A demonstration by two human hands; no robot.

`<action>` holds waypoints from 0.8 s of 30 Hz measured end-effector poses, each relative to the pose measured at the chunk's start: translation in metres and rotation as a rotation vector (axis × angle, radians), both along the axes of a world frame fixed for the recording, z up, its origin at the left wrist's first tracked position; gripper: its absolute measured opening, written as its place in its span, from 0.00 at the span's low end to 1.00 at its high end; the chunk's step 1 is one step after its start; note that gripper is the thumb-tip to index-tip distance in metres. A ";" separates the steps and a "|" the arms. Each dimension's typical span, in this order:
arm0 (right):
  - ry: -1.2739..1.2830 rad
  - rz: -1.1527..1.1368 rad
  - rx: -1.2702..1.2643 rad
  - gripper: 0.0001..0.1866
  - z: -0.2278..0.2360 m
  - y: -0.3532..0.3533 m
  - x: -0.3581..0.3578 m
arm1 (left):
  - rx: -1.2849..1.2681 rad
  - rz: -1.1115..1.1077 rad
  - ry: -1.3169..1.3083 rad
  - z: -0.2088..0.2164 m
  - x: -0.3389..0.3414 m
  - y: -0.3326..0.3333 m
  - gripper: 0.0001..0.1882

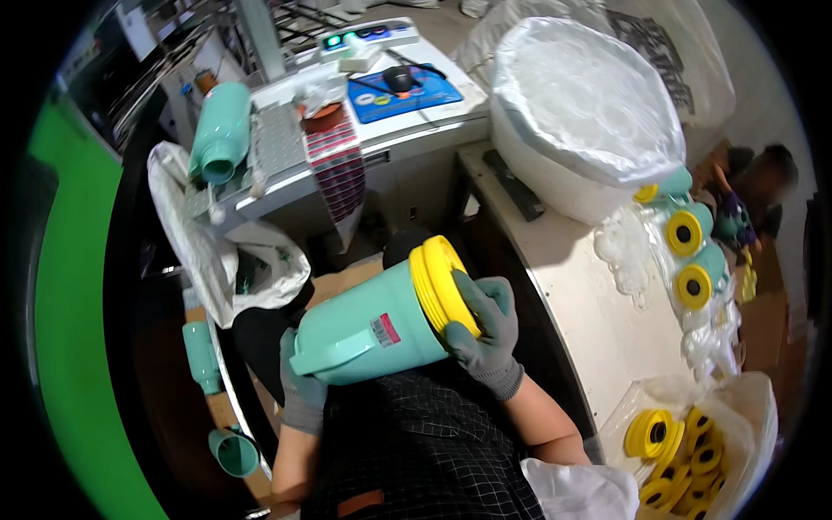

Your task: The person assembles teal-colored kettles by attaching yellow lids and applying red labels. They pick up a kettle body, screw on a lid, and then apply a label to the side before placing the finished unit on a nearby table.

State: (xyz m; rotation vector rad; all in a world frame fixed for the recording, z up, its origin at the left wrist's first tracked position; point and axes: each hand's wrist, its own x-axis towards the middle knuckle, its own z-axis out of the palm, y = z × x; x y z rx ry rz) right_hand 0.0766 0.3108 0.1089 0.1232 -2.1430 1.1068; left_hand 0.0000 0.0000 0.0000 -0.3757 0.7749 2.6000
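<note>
A mint-green plastic jug [360, 303] with a side handle lies tilted across my lap, its yellow lid [426, 286] pointing up and to the right. A small red and white label [386, 329] is stuck on its wall. My left hand [301, 390], in a grey knitted glove, is wrapped around the jug's base beside the handle; some of its fingers are hidden under the jug. At the other end my right hand [487, 334], gloved likewise, grips the yellow lid's rim, thumb on the near side and fingers curled over the far side.
Yellow lids [693, 459] fill a bag at lower right. Lidded green jugs [693, 286] line the right table [598, 321], near a person [754, 191]. A big white bag [589, 104] stands behind. Another green jug [221, 130] lies on the left bench beside a red cloth [334, 165].
</note>
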 end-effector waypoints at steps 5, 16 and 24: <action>0.108 0.029 0.063 0.34 -0.005 -0.015 -0.004 | -0.635 -0.201 0.422 0.030 -0.008 -0.007 0.24; -0.026 -0.025 -0.234 0.28 -0.012 -0.032 0.013 | -0.524 0.227 0.201 0.031 0.003 -0.003 0.18; -0.200 0.162 -0.940 0.50 0.013 0.023 -0.004 | -0.233 0.164 0.205 0.038 -0.005 -0.029 0.15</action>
